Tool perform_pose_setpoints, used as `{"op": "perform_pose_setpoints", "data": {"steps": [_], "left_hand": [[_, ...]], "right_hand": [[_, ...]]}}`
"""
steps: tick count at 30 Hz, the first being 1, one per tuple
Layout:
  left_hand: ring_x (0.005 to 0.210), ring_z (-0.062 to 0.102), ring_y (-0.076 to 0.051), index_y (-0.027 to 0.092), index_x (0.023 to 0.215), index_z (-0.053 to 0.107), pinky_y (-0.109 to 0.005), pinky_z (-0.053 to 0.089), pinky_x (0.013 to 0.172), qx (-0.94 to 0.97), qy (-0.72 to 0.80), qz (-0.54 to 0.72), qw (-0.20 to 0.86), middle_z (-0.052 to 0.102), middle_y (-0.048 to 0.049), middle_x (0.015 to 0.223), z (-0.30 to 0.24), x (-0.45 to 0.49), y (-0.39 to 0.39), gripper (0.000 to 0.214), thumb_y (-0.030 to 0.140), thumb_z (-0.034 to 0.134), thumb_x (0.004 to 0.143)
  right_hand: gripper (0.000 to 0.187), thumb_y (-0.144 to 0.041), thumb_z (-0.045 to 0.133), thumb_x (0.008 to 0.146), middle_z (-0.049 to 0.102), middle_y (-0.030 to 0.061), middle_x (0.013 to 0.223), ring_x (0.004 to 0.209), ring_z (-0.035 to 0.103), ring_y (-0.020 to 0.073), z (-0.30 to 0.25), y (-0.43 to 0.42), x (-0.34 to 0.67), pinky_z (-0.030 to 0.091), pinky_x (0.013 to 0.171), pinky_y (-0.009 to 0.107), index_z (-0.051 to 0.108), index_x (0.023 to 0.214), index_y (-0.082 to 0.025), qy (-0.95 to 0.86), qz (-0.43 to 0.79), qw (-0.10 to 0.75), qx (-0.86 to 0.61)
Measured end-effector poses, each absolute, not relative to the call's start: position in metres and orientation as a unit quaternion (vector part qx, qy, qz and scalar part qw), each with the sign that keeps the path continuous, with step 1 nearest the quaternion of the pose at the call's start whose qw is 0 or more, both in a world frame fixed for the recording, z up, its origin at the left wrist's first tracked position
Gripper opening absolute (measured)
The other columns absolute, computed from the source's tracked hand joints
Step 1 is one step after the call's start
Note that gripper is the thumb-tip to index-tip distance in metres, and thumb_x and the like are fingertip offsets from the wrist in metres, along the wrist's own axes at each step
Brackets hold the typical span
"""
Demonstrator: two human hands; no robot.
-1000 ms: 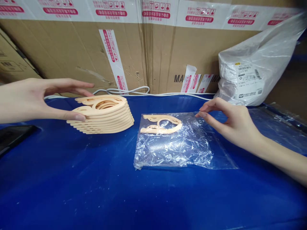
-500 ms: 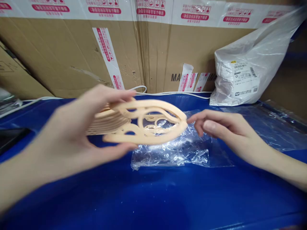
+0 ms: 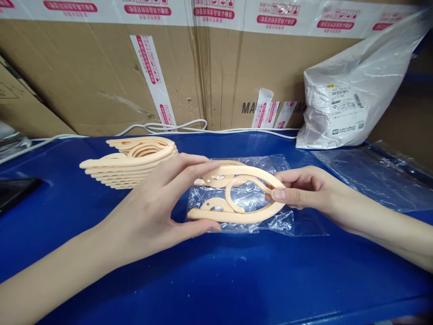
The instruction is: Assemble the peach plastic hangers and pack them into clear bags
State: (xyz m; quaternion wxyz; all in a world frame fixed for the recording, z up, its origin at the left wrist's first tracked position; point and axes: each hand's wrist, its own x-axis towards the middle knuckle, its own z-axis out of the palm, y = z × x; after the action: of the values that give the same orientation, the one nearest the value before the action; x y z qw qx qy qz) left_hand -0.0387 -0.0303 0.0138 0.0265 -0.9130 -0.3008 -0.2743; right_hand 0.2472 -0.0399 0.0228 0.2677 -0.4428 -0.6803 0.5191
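A peach-coloured folding hanger (image 3: 252,216) is held flat just above a clear plastic bag (image 3: 270,222) on the blue table (image 3: 216,280). My left hand (image 3: 158,212) grips its left end between thumb and fingers. My right hand (image 3: 299,192) pinches its right end. Inside the bag lies another peach hanger (image 3: 216,181), partly hidden behind the held one. A stack of several more hangers (image 3: 130,162) rests on the table to the left, behind my left hand.
Large taped cardboard boxes (image 3: 203,67) form a wall at the table's back. A white cable (image 3: 176,128) runs along their base. A white plastic sack with a label (image 3: 345,113) sits back right, more clear bags (image 3: 372,176) lie at right, and a dark object (image 3: 15,192) at left.
My left hand lifted one hanger off the stack and carried it right over the bag. My right hand left the bag's edge and took the hanger's right end.
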Motion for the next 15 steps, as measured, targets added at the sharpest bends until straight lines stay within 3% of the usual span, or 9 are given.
{"op": "perform_pose_setpoints", "data": {"steps": [4,8,10,12,15], "left_hand": [[0.115,0.057,-0.025,0.018,0.137,0.046,-0.038,0.050,0.100,-0.914,-0.269,-0.295,0.073,0.059,-0.0112,0.127,0.012,-0.040,-0.031,0.059,0.041,0.066,0.088],[0.113,0.059,-0.024,0.014,0.134,0.050,-0.037,0.050,0.099,-0.907,-0.259,-0.311,0.115,0.062,-0.0124,0.124,0.012,-0.036,-0.035,0.057,0.040,0.068,0.086],[0.112,0.060,-0.024,0.012,0.132,0.051,-0.036,0.050,0.097,-0.905,-0.260,-0.314,0.120,0.063,-0.0131,0.123,0.011,-0.032,-0.038,0.057,0.041,0.069,0.086],[0.112,0.061,-0.024,0.011,0.131,0.052,-0.034,0.050,0.097,-0.904,-0.262,-0.316,0.117,0.063,-0.0134,0.122,0.010,-0.027,-0.041,0.058,0.042,0.069,0.085],[0.114,0.061,-0.023,0.013,0.133,0.049,-0.033,0.048,0.100,-0.904,-0.258,-0.324,0.107,0.063,-0.0124,0.125,0.006,-0.021,-0.044,0.063,0.047,0.070,0.084]], "right_hand": [[0.031,-0.050,0.064,0.086,0.061,-0.0007,0.071,0.059,0.050,0.0119,0.022,-0.042,0.248,0.037,0.052,0.026,0.070,0.083,-0.020,-0.708,0.486,0.238,-0.454],[0.035,-0.051,0.070,0.082,0.063,0.0003,0.084,0.065,0.054,0.0153,0.017,-0.044,0.249,0.042,0.053,0.028,0.062,0.103,-0.024,-0.800,0.266,0.291,-0.452],[0.063,-0.054,0.077,0.073,0.063,0.0048,0.112,0.088,0.060,0.0225,0.016,-0.047,0.248,0.051,0.071,0.034,0.052,0.124,-0.026,-0.846,0.130,0.320,-0.406],[0.082,-0.057,0.078,0.072,0.052,0.0087,0.137,0.118,0.054,0.0302,0.016,-0.051,0.244,0.048,0.096,0.042,0.041,0.138,-0.026,-0.885,0.051,0.305,-0.348],[0.075,-0.048,0.072,0.082,0.048,0.0084,0.144,0.132,0.046,0.0288,0.016,-0.057,0.238,0.043,0.106,0.042,0.034,0.144,-0.026,-0.914,0.029,0.267,-0.304]]}}
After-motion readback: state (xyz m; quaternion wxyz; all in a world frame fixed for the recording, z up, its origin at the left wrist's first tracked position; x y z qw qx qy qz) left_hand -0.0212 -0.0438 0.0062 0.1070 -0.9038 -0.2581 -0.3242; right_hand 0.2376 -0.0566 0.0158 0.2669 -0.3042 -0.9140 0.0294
